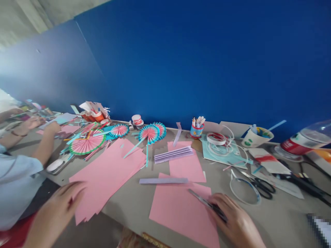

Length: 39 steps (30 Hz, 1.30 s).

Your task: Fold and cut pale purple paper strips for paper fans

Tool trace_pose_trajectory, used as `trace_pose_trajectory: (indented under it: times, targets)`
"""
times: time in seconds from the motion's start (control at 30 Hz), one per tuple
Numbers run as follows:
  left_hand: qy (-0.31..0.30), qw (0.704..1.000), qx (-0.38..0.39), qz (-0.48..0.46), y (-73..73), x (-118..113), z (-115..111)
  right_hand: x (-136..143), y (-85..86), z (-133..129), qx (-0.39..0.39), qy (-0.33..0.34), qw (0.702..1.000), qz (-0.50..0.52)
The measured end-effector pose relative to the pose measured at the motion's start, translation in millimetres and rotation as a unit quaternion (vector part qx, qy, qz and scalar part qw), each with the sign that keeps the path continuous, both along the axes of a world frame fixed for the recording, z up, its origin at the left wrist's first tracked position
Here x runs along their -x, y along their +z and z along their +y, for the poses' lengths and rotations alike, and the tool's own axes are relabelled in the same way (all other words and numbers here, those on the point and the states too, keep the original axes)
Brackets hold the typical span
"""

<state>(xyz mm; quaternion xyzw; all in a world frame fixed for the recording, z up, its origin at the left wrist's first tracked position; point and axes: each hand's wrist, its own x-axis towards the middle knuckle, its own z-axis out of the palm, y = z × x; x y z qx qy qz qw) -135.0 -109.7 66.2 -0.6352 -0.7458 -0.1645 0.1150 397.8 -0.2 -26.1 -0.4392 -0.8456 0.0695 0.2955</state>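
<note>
My right hand (231,215) is closed round the black handle of a pair of scissors (204,200), whose blades point left over a pink sheet (178,210). My left hand (58,206), somewhat blurred, hovers at the left edge of a stack of pink paper (111,172); its fingers are bent and whether they hold anything is hidden. A folded lilac strip (163,181) lies at the top of the near pink sheet. Behind it a pleated lilac paper (173,155) rests on another pink sheet (186,168).
Paper fans (148,134) stand along the blue wall. Further right are a pen cup (197,130), tape rolls (216,138), black scissors (263,186), a paper cup (257,136) and a bottle (302,141). Another person's arms (46,144) reach over the table at left.
</note>
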Motion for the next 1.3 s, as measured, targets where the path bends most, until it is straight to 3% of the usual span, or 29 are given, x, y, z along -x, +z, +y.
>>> trace_pose_trajectory:
  times: [0.07,0.17,0.23,0.3,0.43,0.6,0.73,0.83,0.93,1.1,1.2,1.3]
  targets:
    - [-0.154,0.988,0.016,-0.029,-5.3,-53.7,36.6,0.6,1.1,-0.6,0.000,-0.001,1.000,-0.002]
    - [-0.296,0.950,0.085,-0.044,-18.8,-141.3,84.9,1.5,4.9,-2.5,-0.002,-0.006,1.000,-0.007]
    - [-0.350,0.928,0.127,-0.024,-30.2,-183.7,106.6,2.7,9.4,-4.4,-0.006,-0.016,1.000,-0.006]
    - [-0.372,0.918,0.137,-0.005,-41.6,-205.1,120.4,3.9,14.0,-6.4,-0.008,-0.026,1.000,-0.001]
    - [-0.378,0.911,0.155,-0.055,-52.2,-202.3,136.3,3.9,16.7,-8.3,-0.004,-0.046,0.999,0.024]
    - [-0.373,0.887,0.204,-0.179,-37.3,-187.6,145.4,1.5,10.4,-7.1,0.021,-0.075,0.995,0.054]
    - [-0.353,0.834,0.285,-0.314,-29.9,-185.1,151.0,1.0,8.7,-6.8,0.041,-0.078,0.994,0.064]
    - [-0.329,0.778,0.352,-0.403,-29.4,-185.8,153.8,1.1,9.0,-7.3,0.044,-0.085,0.993,0.066]
    - [-0.323,0.742,0.387,-0.442,-26.8,-188.6,154.0,1.4,9.1,-7.4,0.043,-0.089,0.993,0.064]
    - [-0.333,0.756,0.384,-0.413,-23.1,-192.7,150.4,1.5,7.9,-7.5,0.040,-0.087,0.994,0.047]
    - [-0.350,0.765,0.386,-0.378,-29.6,-192.9,149.4,1.0,6.4,-7.8,0.046,-0.090,0.994,0.039]
    - [-0.387,0.798,0.341,-0.313,-40.3,-192.1,151.2,0.4,4.8,-8.2,0.053,-0.091,0.994,0.031]
